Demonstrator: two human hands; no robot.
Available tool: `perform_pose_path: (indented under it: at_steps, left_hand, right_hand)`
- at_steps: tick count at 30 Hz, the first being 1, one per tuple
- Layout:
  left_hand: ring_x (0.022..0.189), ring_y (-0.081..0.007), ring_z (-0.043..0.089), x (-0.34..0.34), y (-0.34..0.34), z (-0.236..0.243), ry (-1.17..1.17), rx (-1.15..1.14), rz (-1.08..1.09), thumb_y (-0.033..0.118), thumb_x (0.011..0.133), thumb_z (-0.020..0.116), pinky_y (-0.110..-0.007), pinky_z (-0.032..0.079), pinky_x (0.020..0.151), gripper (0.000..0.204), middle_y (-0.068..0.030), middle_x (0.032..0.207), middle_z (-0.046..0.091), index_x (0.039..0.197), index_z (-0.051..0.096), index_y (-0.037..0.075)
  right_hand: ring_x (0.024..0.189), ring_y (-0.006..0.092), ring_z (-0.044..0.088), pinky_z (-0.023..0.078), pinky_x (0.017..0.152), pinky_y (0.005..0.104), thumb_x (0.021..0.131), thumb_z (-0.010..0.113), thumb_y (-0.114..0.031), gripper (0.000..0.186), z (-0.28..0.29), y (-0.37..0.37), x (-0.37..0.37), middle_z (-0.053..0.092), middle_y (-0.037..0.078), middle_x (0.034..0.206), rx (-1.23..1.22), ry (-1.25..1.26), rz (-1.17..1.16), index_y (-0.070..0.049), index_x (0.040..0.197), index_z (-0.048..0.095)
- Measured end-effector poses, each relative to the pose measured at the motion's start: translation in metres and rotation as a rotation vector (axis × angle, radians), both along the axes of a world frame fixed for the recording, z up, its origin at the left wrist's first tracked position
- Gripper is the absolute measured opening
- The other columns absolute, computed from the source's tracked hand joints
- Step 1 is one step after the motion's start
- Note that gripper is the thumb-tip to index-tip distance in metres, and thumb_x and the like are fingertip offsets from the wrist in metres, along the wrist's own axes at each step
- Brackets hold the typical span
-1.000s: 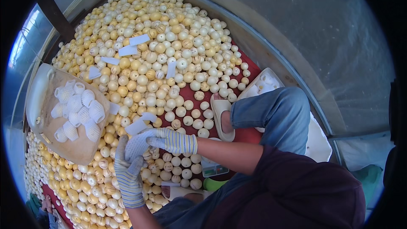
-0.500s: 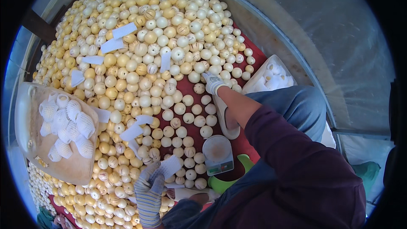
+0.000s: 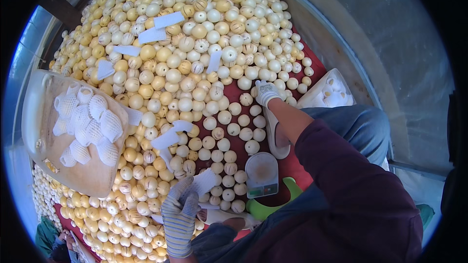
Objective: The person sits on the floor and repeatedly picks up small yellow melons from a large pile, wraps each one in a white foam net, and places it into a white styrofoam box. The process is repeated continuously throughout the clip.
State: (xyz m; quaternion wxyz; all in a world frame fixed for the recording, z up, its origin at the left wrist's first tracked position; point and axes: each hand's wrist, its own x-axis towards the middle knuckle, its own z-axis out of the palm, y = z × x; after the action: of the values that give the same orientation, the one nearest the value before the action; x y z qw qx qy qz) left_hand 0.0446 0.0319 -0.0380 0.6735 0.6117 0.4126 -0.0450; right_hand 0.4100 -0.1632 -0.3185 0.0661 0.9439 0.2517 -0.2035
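Observation:
My left hand, in a striped glove, is closed on a white foam net sleeve at the lower middle. Pale yellow pepino melons with purple streaks lie just beyond it. My right hand, gloved too, reaches out to the edge of the big heap of pepino melons. One pale pepino melon lies just left of its fingertips. The fingers are partly hidden by the back of the hand, so whether they grip a fruit does not show.
A beige tub of foam-wrapped fruit stands on the heap at left; another white container holds wrapped fruit at right. A kitchen scale sits on the red cloth beside a green curved object. Another person's hand shows at lower left.
The whole view has shifted, so the heap appears farther right. My right hand has drawn slightly right, away from the nearby fruit. My left hand keeps hold of the foam net sleeve.

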Motion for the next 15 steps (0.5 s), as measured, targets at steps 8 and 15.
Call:
perform_pose_path:
  at_steps: [8,15]
  left_hand:
    - [0.097,-0.0119,0.06,-0.023,0.005,-0.022,-0.217,0.119,0.157,-0.001,0.091,0.057,-0.022,0.05,0.078,0.042,-0.0121,0.116,0.061,0.132,0.05,-0.005]
    - [0.11,-0.0221,0.059,-0.027,0.011,-0.002,-0.379,-0.06,0.264,0.024,0.092,0.063,-0.029,0.059,0.074,0.061,-0.0176,0.132,0.049,0.141,0.038,-0.002]
  right_hand:
    - [0.096,0.0182,0.061,0.051,0.087,0.0312,0.07,0.084,-0.029,0.068,0.038,0.009,-0.044,0.064,0.011,0.108,0.823,0.646,-0.528,0.0,0.124,0.055]
    - [0.109,0.0179,0.06,0.048,0.096,0.0344,0.074,0.082,-0.024,0.062,0.219,0.082,-0.181,0.062,0.008,0.116,1.226,0.822,0.213,-0.006,0.127,0.055]
